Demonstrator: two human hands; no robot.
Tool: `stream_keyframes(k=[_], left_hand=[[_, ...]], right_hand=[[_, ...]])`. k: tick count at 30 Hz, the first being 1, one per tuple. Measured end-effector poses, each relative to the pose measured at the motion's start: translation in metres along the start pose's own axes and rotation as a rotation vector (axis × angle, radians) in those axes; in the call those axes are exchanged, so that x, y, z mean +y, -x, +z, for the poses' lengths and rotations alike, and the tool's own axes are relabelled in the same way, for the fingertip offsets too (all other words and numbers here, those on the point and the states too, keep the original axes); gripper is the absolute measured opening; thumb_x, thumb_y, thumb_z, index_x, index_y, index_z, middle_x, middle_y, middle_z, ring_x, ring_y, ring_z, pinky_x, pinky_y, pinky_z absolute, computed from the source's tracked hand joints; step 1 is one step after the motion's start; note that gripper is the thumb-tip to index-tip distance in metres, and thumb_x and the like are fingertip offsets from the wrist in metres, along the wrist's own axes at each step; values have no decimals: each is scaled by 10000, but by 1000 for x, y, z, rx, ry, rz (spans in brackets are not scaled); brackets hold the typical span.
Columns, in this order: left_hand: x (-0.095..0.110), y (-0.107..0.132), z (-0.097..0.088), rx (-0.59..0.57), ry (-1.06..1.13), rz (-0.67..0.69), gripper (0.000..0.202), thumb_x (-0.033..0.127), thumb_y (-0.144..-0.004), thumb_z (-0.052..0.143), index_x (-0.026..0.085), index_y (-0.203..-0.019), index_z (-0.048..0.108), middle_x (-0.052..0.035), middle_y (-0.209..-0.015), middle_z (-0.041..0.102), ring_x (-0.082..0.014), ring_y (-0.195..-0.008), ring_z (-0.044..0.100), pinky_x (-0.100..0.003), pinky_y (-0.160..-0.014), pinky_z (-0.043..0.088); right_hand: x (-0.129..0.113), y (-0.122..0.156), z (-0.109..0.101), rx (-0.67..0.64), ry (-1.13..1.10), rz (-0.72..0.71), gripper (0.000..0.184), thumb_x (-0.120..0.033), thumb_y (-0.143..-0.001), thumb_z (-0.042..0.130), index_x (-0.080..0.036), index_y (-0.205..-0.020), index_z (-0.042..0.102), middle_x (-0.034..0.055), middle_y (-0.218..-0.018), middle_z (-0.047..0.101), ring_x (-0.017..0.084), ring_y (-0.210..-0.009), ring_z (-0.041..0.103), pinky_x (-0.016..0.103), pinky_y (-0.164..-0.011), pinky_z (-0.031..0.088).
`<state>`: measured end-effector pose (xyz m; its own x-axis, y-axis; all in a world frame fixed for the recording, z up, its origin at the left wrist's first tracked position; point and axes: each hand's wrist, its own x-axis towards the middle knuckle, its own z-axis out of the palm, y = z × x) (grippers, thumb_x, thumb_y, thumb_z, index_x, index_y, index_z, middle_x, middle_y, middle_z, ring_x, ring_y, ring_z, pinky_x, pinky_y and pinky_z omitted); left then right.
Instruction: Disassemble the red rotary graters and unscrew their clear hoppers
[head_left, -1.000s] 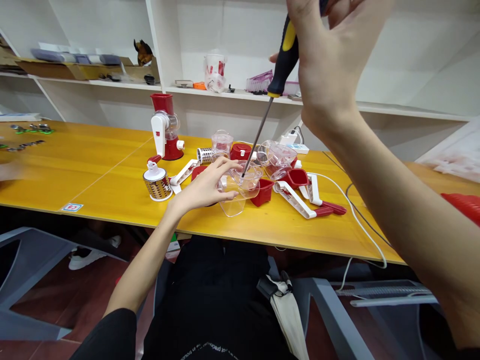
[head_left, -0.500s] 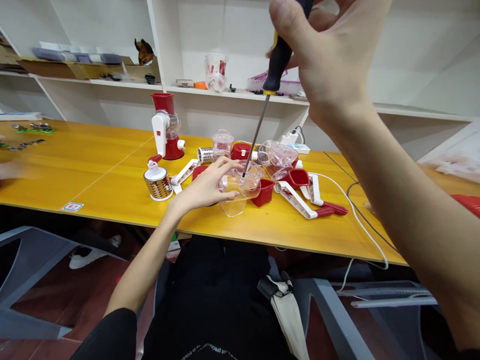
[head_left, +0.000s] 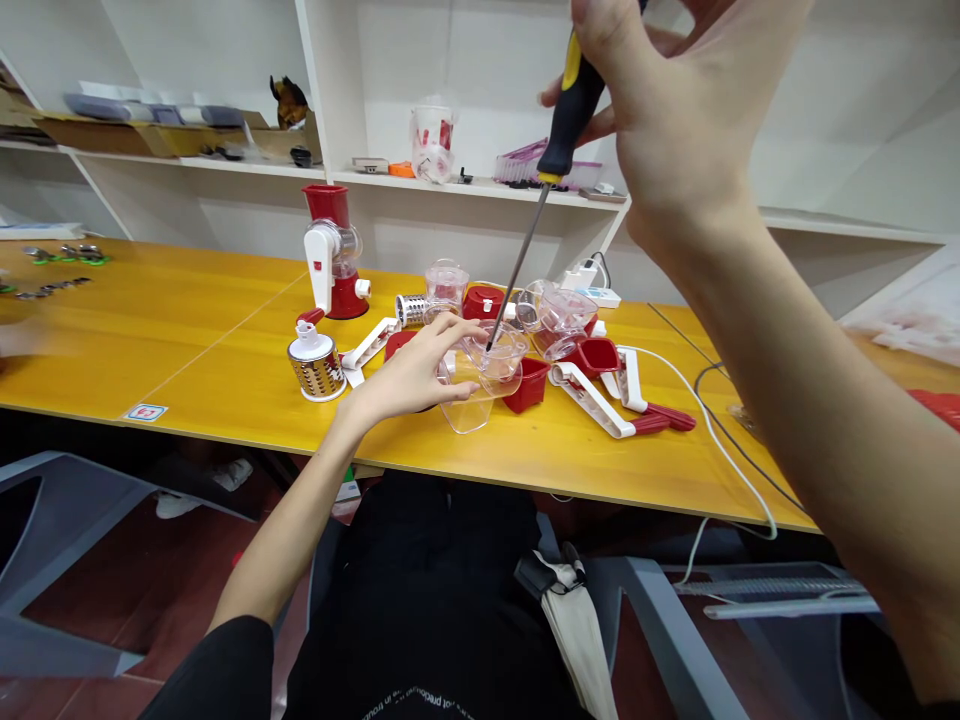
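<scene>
My right hand [head_left: 667, 120] is closed round the black and yellow handle of a screwdriver [head_left: 571, 118], high in front of me. Its long shaft slants down to the left, and the tip reaches into a clear plastic grater housing [head_left: 469, 412] on the table. My left hand [head_left: 424, 368] grips that housing from the left, thumb on the near side and fingers over the top. What the tip touches inside is hard to make out. Close to the housing stands a red square hopper [head_left: 527, 385]. To the left is a metal grating drum [head_left: 318, 372] with a white hub.
An assembled red and white rotary grater [head_left: 330, 250] stands at the back left. White crank handles [head_left: 596, 402], more clear housings [head_left: 564, 315] and a red base [head_left: 482, 300] surround the work. A white cable [head_left: 694, 400] runs along the right. Shelves [head_left: 480, 187] rise behind the table.
My right hand and the screwdriver handle have shifted slightly right and down, so the shaft leans more. The tip stays in the clear housing, and my left hand keeps its place.
</scene>
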<state>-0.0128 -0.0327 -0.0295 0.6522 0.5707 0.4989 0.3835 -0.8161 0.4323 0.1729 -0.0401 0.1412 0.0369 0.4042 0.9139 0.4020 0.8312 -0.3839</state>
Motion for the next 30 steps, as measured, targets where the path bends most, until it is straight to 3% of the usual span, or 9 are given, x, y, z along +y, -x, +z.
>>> stream_keyframes(k=[4, 8, 15, 20, 30], left_hand=[[-1, 0, 0, 5, 5, 10, 528, 220, -831, 700, 274, -1324, 518, -76, -1391, 513, -262, -1321, 535, -477, -1151, 433], [0, 0, 0, 4, 6, 9, 535, 219, -833, 695, 278, -1333, 515, -78, -1394, 512, -268, -1314, 538, -491, -1147, 433], [0, 0, 0, 2, 2, 7, 535, 239, -840, 704, 290, -1340, 519, -76, -1409, 502, -265, -1342, 520, -480, -1171, 415], [0, 0, -1, -3, -5, 2, 539, 230, -836, 713, 279, -1337, 522, -78, -1408, 504, -267, -1341, 521, -477, -1163, 422], [2, 0, -1, -7, 10, -9, 528, 222, -830, 702, 280, -1324, 525, -79, -1419, 501, -277, -1345, 519, -498, -1165, 417]], right_hand=[[4, 0, -1, -12, -31, -31, 409, -238, -786, 644, -141, -1149, 484, 0, -1269, 542, -10, -825, 551, 131, -530, 523], [2, 1, -2, 8, 5, -16, 321, -270, -767, 665, -167, -1037, 525, -38, -1199, 573, -30, -813, 552, 80, -512, 451], [0, 6, -4, 32, 120, -39, 436, -388, -769, 689, -216, -1155, 582, -39, -1191, 586, 63, -990, 618, 161, -606, 522], [8, 5, -9, 51, 166, -102, 316, -411, -788, 665, -149, -962, 643, -56, -1238, 588, 25, -930, 608, 145, -588, 454], [12, 5, -12, 71, 180, -96, 288, -400, -793, 668, -167, -962, 661, -90, -1192, 626, -4, -904, 594, 91, -567, 400]])
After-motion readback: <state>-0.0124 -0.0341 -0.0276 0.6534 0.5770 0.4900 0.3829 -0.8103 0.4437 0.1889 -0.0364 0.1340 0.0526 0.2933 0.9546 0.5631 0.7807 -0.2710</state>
